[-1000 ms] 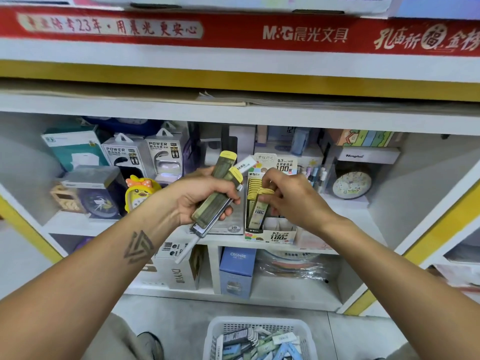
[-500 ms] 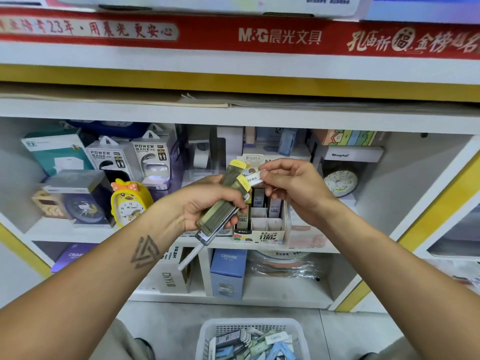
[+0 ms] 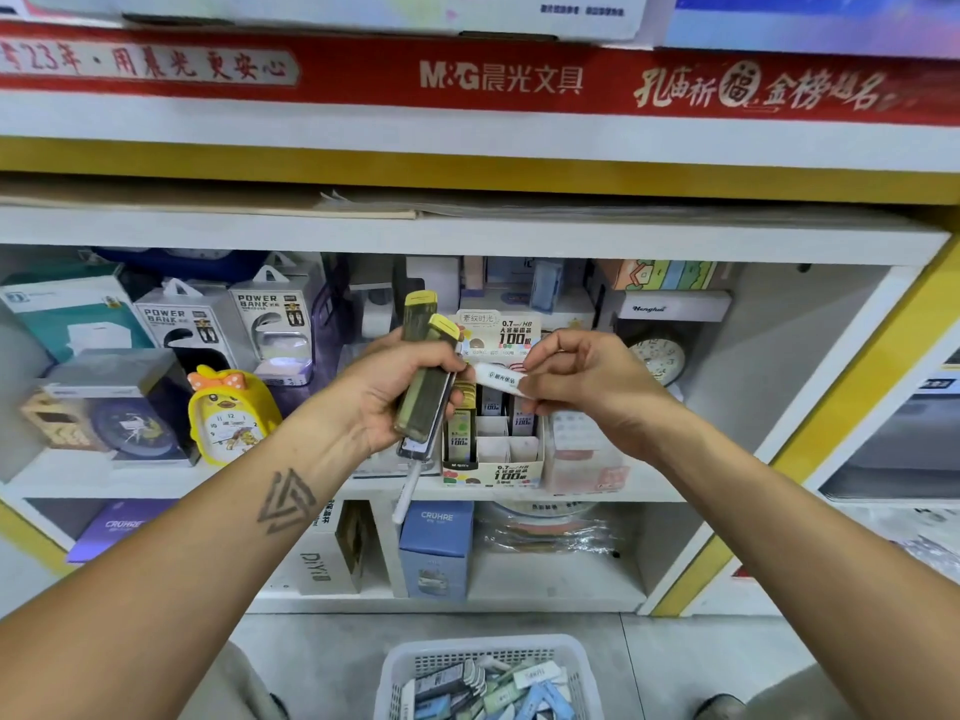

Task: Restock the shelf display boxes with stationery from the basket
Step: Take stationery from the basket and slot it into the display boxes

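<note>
My left hand [image 3: 384, 392] grips a bundle of yellow-capped lead cases [image 3: 423, 376]; my right hand [image 3: 582, 387] pinches a white case [image 3: 501, 379] above the partly filled display box [image 3: 493, 449] on the shelf [image 3: 597, 491]. The basket [image 3: 488, 678] below holds more stationery.

Your arms are bare from the hands back — no sleeves, watch or rings show. Behind your left hand [image 3: 400, 402], on the forearm, sits a dark tattoo [image 3: 285, 501] of nested triangle outlines. Your right hand [image 3: 587, 392] and its forearm carry no marking.
</note>
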Available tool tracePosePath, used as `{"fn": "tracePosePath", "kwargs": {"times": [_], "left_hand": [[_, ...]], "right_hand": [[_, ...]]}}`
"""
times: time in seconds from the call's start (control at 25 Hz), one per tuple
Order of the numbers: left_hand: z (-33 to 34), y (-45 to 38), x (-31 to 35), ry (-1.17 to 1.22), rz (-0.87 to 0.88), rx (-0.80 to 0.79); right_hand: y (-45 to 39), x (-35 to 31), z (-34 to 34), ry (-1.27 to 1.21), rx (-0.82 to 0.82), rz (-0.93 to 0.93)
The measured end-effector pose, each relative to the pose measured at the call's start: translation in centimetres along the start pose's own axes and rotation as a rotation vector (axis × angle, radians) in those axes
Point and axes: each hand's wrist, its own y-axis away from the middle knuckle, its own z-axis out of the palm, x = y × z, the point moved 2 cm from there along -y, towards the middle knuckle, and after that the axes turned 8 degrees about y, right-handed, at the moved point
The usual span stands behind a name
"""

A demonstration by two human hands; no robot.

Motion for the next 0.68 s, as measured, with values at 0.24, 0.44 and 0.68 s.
{"fn": "tracePosePath", "kwargs": {"times": [0.24, 0.44, 0.68], "left_hand": [[0.3, 0.3, 0.2, 0.038, 0.015, -0.099], [0.1, 0.4, 0.5, 0.068, 0.040, -0.129], [-0.1, 0.2, 0.2, 0.017, -0.030, -0.023]], "right_hand": [[1.0, -0.4, 1.3, 0.145, -0.343, 0.064], [0.4, -0.9, 0.0, 0.142, -0.200, 0.062], [-0.1, -1.4, -3.6, 0.355, 0.261, -0.092]]}}
